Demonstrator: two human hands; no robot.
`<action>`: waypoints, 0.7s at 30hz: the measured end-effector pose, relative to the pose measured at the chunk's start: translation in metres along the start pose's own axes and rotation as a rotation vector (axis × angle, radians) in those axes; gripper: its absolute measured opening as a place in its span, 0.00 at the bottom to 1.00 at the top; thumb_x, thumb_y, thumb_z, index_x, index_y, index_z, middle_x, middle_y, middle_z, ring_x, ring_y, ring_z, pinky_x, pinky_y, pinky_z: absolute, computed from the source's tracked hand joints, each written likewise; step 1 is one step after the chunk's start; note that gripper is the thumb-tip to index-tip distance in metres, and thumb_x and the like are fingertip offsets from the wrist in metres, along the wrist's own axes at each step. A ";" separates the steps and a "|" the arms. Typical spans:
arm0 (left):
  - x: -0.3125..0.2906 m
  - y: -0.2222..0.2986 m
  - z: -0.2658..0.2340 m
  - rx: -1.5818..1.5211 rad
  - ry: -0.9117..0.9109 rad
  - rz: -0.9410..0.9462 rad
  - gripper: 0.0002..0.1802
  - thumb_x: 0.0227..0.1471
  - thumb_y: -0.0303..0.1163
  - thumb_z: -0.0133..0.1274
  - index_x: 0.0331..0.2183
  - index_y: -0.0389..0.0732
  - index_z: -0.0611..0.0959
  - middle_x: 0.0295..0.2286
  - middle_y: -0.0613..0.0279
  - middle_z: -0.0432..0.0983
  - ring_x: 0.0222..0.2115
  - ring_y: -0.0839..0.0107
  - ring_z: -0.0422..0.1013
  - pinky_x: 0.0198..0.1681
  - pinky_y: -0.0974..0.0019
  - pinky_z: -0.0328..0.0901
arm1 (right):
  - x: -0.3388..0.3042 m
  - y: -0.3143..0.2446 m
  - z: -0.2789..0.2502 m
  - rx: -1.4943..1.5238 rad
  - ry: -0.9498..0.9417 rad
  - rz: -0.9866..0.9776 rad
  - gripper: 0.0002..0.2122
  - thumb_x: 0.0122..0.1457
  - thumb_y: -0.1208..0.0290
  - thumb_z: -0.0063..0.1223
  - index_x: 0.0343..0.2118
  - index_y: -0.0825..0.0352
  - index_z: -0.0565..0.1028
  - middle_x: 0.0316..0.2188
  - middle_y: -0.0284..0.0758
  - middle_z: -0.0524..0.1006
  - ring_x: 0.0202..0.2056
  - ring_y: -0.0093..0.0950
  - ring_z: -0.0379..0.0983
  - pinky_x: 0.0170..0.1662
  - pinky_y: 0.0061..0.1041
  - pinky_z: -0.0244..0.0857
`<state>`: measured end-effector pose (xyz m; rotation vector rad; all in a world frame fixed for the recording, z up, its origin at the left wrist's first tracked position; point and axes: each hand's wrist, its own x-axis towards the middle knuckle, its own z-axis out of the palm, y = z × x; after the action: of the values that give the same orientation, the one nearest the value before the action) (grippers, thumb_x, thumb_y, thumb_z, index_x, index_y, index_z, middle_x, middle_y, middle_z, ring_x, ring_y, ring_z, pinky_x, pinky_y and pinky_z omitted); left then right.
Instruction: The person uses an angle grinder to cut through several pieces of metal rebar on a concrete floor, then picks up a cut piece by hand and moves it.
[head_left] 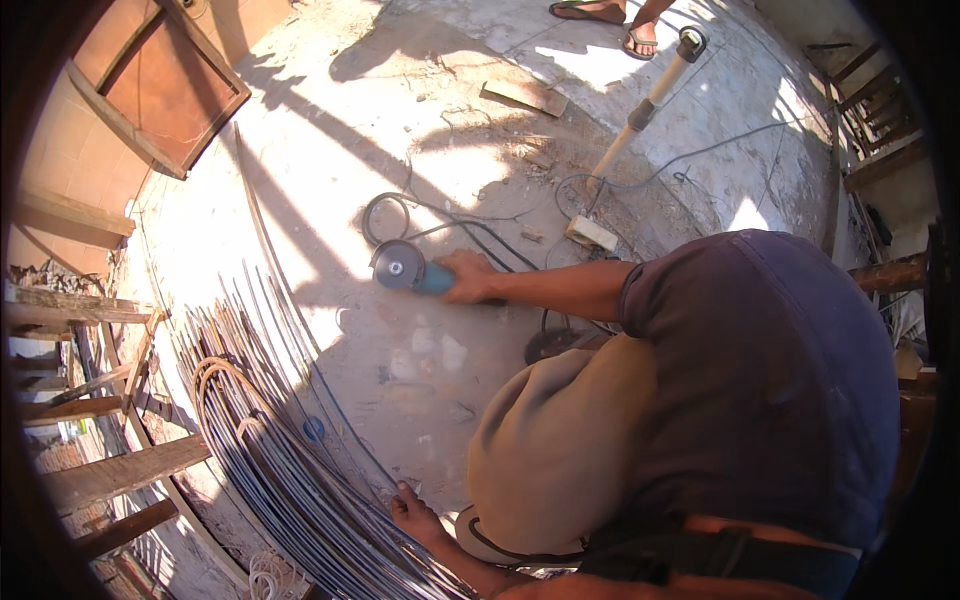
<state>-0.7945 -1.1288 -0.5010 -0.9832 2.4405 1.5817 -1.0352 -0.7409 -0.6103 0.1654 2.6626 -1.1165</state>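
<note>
My right hand (466, 277) is closed round the teal body of an angle grinder (432, 278). Its grey cutting disc (398, 264) faces up, close to the ground and apart from the steel rods. Nearer to me, my left hand (416, 516) is closed at the near part of a long thin steel rod (325, 385), with its thumb along it. This rod runs away to the far left, beside a bundle of steel rods (290, 480). Some rods in the bundle are bent into a loop (215, 368) at its far end.
Black cable (385, 200) coils beyond the grinder. A pale block (592, 233) and a long-handled pole (640, 115) lie farther right. Another person's sandalled feet (640, 40) stand at the far edge. Wooden beams (125, 470) line the left, near a wooden-framed panel (165, 85).
</note>
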 end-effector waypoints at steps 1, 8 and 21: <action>-0.002 0.001 -0.003 0.032 0.051 0.035 0.29 0.63 0.45 0.56 0.18 0.44 0.63 0.15 0.73 0.52 0.17 0.79 0.50 0.19 0.66 0.47 | -0.001 -0.003 -0.004 0.019 -0.060 0.000 0.41 0.40 0.52 0.66 0.60 0.63 0.71 0.54 0.51 0.70 0.58 0.48 0.64 0.60 0.46 0.58; -0.036 0.054 -0.008 0.210 0.381 0.169 0.32 0.60 0.43 0.59 0.18 0.29 0.65 0.15 0.63 0.53 0.21 0.70 0.50 0.23 0.57 0.50 | -0.013 0.008 -0.017 -0.017 -0.026 -0.034 0.43 0.42 0.50 0.66 0.63 0.65 0.66 0.56 0.50 0.68 0.62 0.47 0.60 0.64 0.47 0.52; -0.104 0.154 -0.038 0.203 0.593 0.154 0.29 0.60 0.44 0.60 0.17 0.36 0.68 0.15 0.72 0.51 0.19 0.78 0.46 0.22 0.63 0.42 | -0.002 -0.243 -0.071 0.096 0.318 -1.037 0.42 0.48 0.64 0.68 0.66 0.63 0.57 0.60 0.46 0.64 0.64 0.46 0.57 0.66 0.48 0.51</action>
<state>-0.7854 -1.0709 -0.3207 -1.4147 3.0476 1.1562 -1.0948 -0.8608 -0.3950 -1.2465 2.9870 -1.5561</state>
